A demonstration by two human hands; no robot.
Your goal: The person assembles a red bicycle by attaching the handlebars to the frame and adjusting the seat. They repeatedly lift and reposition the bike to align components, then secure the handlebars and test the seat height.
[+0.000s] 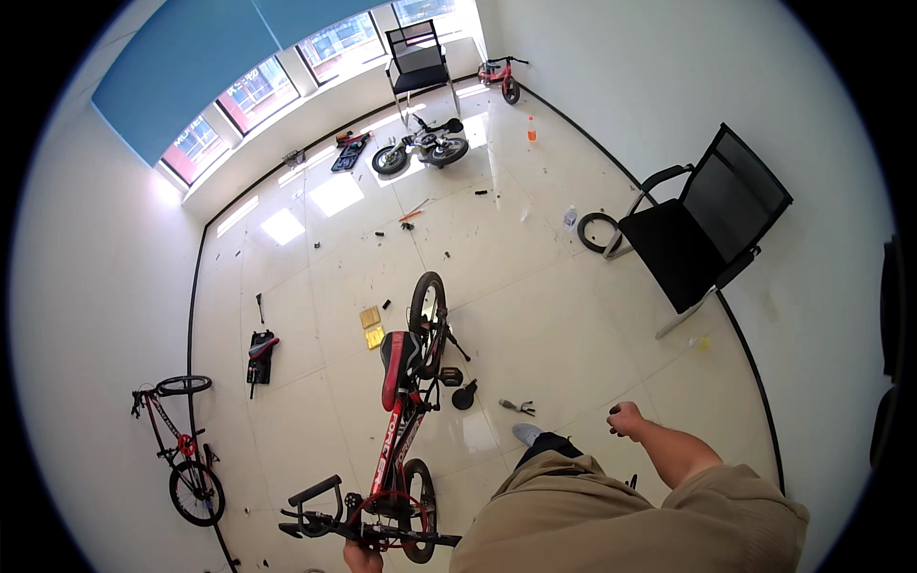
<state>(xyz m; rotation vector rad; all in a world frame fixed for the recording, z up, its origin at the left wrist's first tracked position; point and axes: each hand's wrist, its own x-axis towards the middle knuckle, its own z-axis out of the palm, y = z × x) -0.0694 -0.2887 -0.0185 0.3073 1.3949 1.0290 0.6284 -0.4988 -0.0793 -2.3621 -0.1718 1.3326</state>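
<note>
A red and black children's bicycle (396, 439) stands upright on the tiled floor in front of me, its handlebar (368, 533) toward me and its red and black saddle (399, 368) farther off. At the lower edge my left hand (363, 557) is closed at the handlebar, with its fingers partly hidden. My right hand (626, 420) hangs out to the right, away from the bicycle, closed round something small and dark that I cannot make out. Beside the rear wheel lies a round black part (464, 394). A grey and black hand tool (518, 407) rests near my shoe (525, 434).
Another bicycle (181, 449) leans at the left wall. A black tool case (260, 358), a yellow box (372, 328) and small parts lie about. Farther off are a toppled small bike (420, 148), an orange bottle (532, 129) and a chair (417, 62). A loose tyre (599, 232) touches another chair (678, 239).
</note>
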